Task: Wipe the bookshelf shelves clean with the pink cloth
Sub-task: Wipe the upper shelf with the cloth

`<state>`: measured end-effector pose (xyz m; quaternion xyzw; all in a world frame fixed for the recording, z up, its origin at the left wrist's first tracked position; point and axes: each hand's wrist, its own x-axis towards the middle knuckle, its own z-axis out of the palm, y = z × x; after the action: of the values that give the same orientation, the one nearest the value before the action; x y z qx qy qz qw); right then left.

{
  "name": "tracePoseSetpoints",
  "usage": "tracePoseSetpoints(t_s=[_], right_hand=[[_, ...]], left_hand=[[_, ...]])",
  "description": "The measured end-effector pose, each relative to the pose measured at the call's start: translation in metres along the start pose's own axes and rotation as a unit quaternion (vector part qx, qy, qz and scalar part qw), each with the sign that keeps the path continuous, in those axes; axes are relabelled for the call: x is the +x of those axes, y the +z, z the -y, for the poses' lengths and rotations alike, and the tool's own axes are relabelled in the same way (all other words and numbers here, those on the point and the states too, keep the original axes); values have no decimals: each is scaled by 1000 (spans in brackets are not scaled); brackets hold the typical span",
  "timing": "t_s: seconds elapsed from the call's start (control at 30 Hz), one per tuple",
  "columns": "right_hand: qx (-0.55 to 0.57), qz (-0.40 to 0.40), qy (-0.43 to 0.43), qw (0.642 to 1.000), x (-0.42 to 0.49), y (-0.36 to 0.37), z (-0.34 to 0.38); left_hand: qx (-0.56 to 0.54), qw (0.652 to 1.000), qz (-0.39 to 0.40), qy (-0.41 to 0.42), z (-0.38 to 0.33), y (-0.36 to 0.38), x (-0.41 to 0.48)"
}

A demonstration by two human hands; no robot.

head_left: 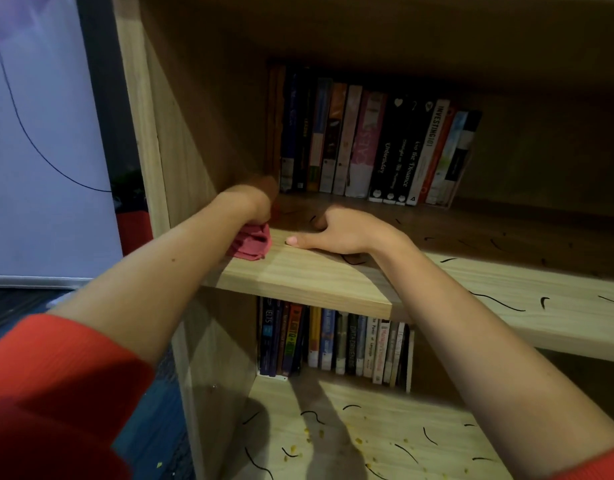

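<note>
Pink cloth [251,242] lies bunched on the front left corner of the middle shelf [309,275] of the bookshelf [142,133], a little left of the centre of the frame. We see the left hand [255,202] on top of the pink cloth, clamped on it from above. This hand is blurred, so we cannot tell how each finger lies. Just to the right of it, the right hand [343,232] rests on the same shelf with nothing in it. Its thumb [298,241] is straight and points to the cloth, near it but apart from it. Behind the hands, a row of books [367,143] stands at the back of this shelf. Thin black strands [499,301] lie on the shelf at the right side. On the lower shelf [385,403], at the bottom of the frame, we see more black strands and some yellow crumbs [359,441], with a second row of books [336,341] behind them. Red sleeves [56,393] cover the upper arms. At the left of the frame stands a white board [39,133] with a black curved line on it.
</note>
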<state>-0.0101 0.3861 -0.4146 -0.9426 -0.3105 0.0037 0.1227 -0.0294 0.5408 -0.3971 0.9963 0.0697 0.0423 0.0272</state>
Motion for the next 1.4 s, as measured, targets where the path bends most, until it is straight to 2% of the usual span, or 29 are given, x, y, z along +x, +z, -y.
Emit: tracePoseSetpoints(t_s=[0.2,0.33,0.47,0.63,0.73,0.83,1.03,1.13,1.27,1.4], right_hand=[[-3,1,3,1000,1,-1,1],[23,-1,-1,1000,-1,-2,1],[48,-6,-6,999,0,-2,1],[40,-13,5,999,2,-1,-2],[30,-10,11,999,2,-1,-3],[29,-4,9,1000,4,0,-4],[12,-7,14,1000,3,-1,-2],[16,-11,14,1000,3,0,-3],[22,-6,9,1000,3,-1,-1],[13,0,10,1000,3,-3,0]], left_hand=[[43,999,2,-9,-1,-3,4],[-73,997,-30,5,-1,6,25],[-146,988,-1,42,2,2,30],[-90,994,27,59,8,-7,25],[-47,998,-1,48,4,-7,29],[-67,995,-36,57,1,2,36],[-100,989,12,112,11,-3,28],[-85,991,20,100,12,-7,29],[-110,991,-34,72,6,4,40],[-135,985,-15,102,6,7,39]])
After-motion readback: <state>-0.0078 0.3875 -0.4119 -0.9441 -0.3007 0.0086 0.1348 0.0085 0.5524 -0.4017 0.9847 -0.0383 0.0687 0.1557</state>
